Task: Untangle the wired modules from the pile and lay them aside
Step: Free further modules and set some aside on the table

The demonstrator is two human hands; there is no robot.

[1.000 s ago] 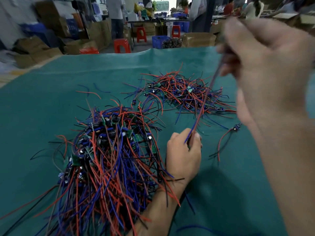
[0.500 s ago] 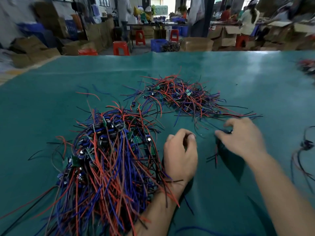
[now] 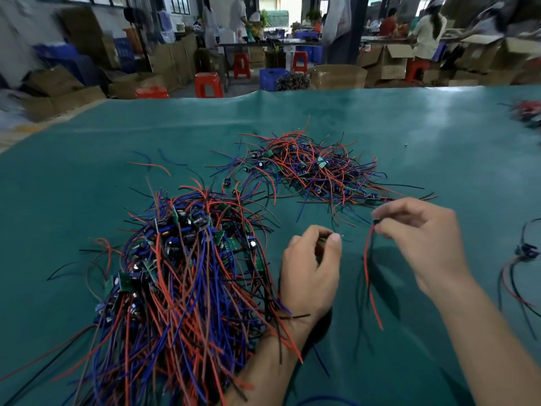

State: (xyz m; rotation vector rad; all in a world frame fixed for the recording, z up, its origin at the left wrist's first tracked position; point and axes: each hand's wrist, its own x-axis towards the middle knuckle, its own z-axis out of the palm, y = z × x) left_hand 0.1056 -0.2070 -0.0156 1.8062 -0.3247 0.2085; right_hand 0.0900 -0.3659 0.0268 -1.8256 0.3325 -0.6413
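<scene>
A big tangled pile of wired modules (image 3: pixel 181 276) with red, blue and black wires lies at the near left of the green table cover (image 3: pixel 409 136). A flatter second pile (image 3: pixel 310 171) spreads behind it at the centre. My left hand (image 3: pixel 310 271) rests beside the big pile, fingers curled with something small and green between fingertips and thumb; wires drape over its wrist. My right hand (image 3: pixel 418 232) pinches a small module (image 3: pixel 377 221) above the table, its red and black wires (image 3: pixel 369 276) hanging down.
A single module with wires (image 3: pixel 524 253) lies apart at the right edge. Another blurred heap (image 3: pixel 527 112) sits at the far right. Beyond the table's far edge are red stools (image 3: pixel 208 85), cardboard boxes (image 3: pixel 336 76), a blue crate and people working.
My right hand dropped from high near the camera to the table, then lifted a module by its body, wires dangling. The earlier module now lies at the right. The left hand barely moved.
</scene>
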